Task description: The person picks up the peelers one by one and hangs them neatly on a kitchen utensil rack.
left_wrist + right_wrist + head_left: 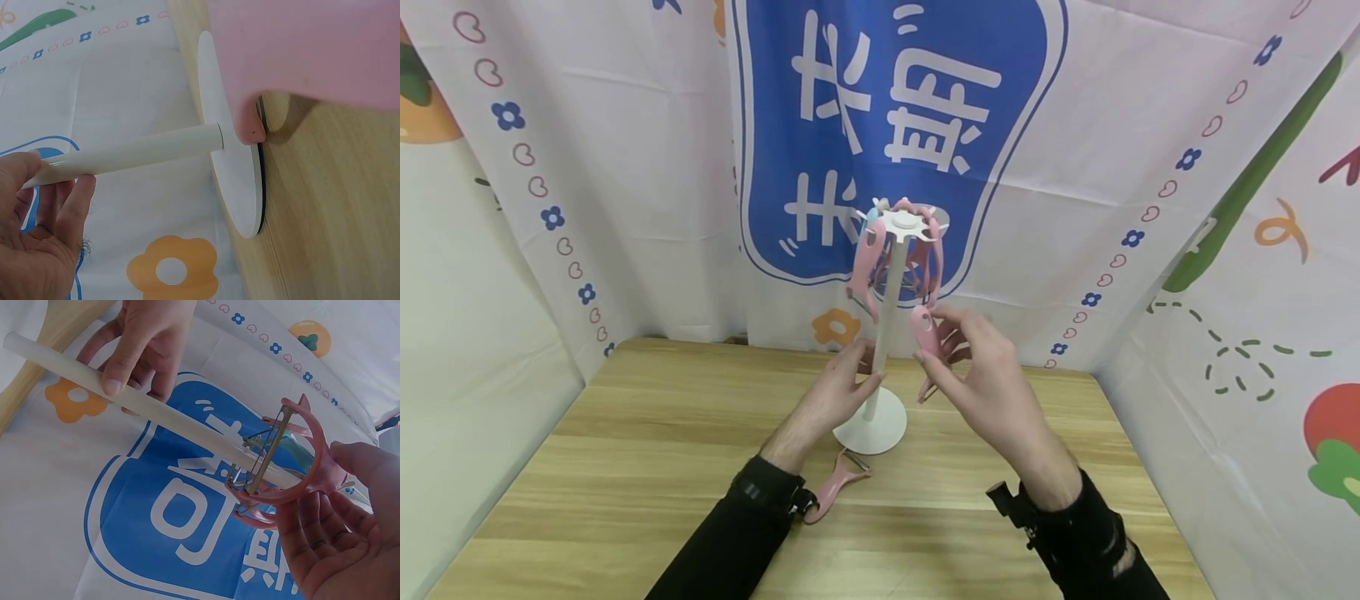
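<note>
A white rotating-style stand with a slim pole (pixel 891 296) and round base (pixel 887 433) stands on the table. My left hand (pixel 831 396) pinches the pole below its middle, thumb and fingers around it in the left wrist view. With thumb and fingers my right hand (pixel 992 383) holds a pink peeler (pixel 927 335) by the handle, right of the pole, its metal blade (pixel 274 447) pointing down. Pink peelers (pixel 867 260) and a partly hidden blue one hang from the hooked top (pixel 902 222). Another pink peeler (pixel 831 493) lies on the table by my left wrist.
The wooden table (pixel 647 467) ends at a hanging printed cloth (pixel 662 208) with a blue sign pattern close behind the stand. White printed cloth (pixel 1240 350) also walls off the right side. The lying peeler is in front of the base.
</note>
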A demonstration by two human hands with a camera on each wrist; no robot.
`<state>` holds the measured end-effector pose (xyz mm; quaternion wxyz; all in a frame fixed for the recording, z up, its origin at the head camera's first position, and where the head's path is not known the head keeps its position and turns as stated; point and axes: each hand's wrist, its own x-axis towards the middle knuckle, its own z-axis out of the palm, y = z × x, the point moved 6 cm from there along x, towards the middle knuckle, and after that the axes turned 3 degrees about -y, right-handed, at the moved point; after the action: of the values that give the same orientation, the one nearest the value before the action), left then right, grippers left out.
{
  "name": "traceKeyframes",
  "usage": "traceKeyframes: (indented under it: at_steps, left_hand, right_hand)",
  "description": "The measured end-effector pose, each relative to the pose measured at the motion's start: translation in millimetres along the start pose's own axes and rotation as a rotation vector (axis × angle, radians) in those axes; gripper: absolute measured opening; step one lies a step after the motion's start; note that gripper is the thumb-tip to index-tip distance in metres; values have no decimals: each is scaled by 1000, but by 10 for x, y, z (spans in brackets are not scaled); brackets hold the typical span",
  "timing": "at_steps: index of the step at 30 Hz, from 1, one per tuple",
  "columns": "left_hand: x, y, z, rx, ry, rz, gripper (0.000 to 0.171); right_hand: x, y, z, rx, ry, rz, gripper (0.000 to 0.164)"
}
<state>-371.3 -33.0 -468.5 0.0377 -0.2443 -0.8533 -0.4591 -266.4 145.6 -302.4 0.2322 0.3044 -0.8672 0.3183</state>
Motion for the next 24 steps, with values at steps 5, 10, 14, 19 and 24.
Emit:
traceKeyframes:
  at_steps: [5, 10, 14, 19, 24]
  left_hand:
    - [-1, 3, -2, -3, 4, 1, 31]
    - [-4, 2, 2, 3, 3, 0, 31]
    - [-2, 1, 5, 0, 3, -1, 30]
    - [-2, 5, 1, -9, 5, -3, 28]
    - [-2, 11, -2, -12, 5, 3, 28]
  right_hand:
    - [58, 0, -61, 26, 40, 13, 51]
    - [131, -22, -135, 45, 95, 14, 50]
    - [202, -42, -192, 43, 142, 4, 51]
    - [287, -56, -257, 42, 190, 3, 51]
    - [375, -44, -302, 67, 228, 9, 50]
